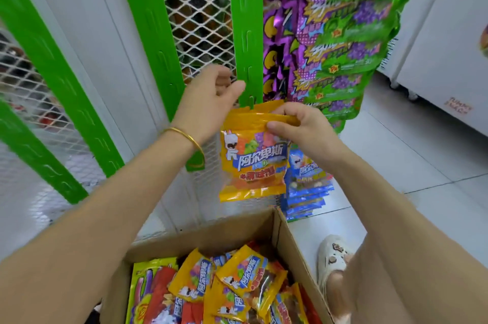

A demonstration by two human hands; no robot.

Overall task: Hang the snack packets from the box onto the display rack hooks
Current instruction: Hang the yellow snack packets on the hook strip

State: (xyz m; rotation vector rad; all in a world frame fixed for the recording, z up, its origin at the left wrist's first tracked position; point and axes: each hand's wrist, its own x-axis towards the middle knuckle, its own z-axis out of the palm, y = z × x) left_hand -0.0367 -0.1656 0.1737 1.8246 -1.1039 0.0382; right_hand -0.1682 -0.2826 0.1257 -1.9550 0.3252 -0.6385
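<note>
Two hands are being held up at the green hanging strip [245, 33], which is running from 12 o'clock down to the middle of the view. One yellow packet [253, 162] is being pinched by its top edge between the thumb and curled fingers of the right hand [301, 128]. In this way its body is being left to hang free while its header is being brought against the lower part of the strip, where a hook is judged to be waiting.

The left hand [211, 93] is being kept at 10 o'clock of that packet, fingers curled and thumb tip touching the strip's edge, probably to steady the strip. Whether a hook is being pinched cannot be told through the blur.

Many more packets [237, 278] are being stored in the cardboard box [280, 231] at 6 o'clock, close below for easy reaching, so much of the task is judged undone. Grape packets [343, 46] at 1 o'clock and blue packets [306, 181] at 4 o'clock are being displayed alongside.
</note>
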